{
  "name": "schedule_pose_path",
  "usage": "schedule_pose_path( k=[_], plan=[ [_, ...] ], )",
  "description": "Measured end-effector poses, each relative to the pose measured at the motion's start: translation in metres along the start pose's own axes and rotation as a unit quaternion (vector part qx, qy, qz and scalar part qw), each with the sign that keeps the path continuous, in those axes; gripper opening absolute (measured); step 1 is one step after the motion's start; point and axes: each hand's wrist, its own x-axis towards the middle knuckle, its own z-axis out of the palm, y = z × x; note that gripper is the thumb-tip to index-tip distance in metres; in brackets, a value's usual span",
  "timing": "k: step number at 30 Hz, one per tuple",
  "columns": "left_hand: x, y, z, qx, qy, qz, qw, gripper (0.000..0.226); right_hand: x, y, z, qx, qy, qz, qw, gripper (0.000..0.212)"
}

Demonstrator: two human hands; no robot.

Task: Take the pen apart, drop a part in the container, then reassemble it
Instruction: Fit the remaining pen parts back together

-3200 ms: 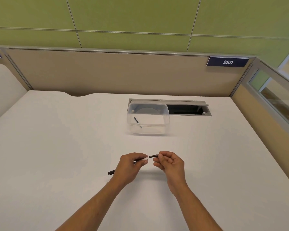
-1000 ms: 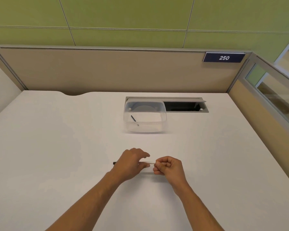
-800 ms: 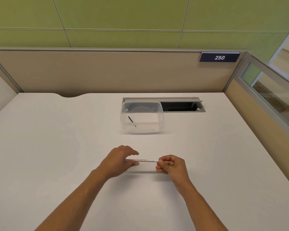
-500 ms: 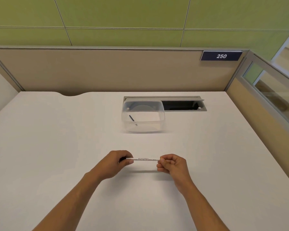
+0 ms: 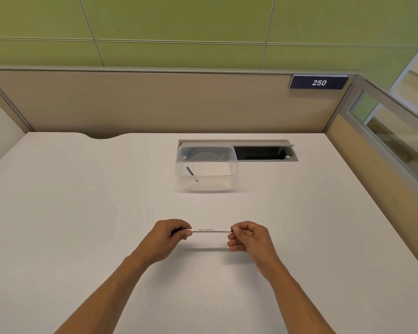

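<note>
Both hands, left hand (image 5: 169,233) and right hand (image 5: 247,236), are pinching opposite ends of the slim white printed pen (image 5: 211,230), apparently for twisting, nearer than the clear plastic container (image 5: 206,186) holding a thin dark part (image 5: 190,170).

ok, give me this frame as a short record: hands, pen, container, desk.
left hand: pinches the pen's left end
right hand: pinches the pen's right end
pen: white barrel, level, held above the desk between both hands
container: clear, open, behind the hands
part: thin dark piece lying inside the container
desk: white, with a cable slot at the back
</note>
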Motion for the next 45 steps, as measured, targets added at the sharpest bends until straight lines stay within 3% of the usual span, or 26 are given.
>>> schedule_pose_path(
  k=[8, 14, 22, 33, 45],
  plan=[
    [-0.003, -0.002, 0.001, 0.007, 0.006, 0.004, 1.000, 0.015, 0.000, -0.006, 0.002, -0.212, -0.020, -0.002, 0.977, 0.027],
    [-0.003, 0.001, 0.002, 0.005, 0.010, 0.004, 1.000, 0.013, -0.002, -0.011, 0.004, -0.274, -0.016, 0.001, 0.962, 0.037],
    [-0.001, 0.000, 0.003, 0.006, 0.009, -0.010, 1.000, 0.015, -0.003, -0.019, 0.006, -0.276, -0.017, 0.002, 0.961, 0.039],
    [-0.001, 0.004, 0.002, 0.030, 0.027, 0.020, 0.999, 0.020, -0.004, -0.010, 0.011, -0.183, -0.014, 0.008, 0.983, 0.044],
    [-0.004, 0.005, 0.006, 0.038, 0.043, 0.042, 0.997, 0.017, -0.001, -0.010, 0.009, -0.107, -0.041, 0.085, 0.990, 0.040]
  ],
)
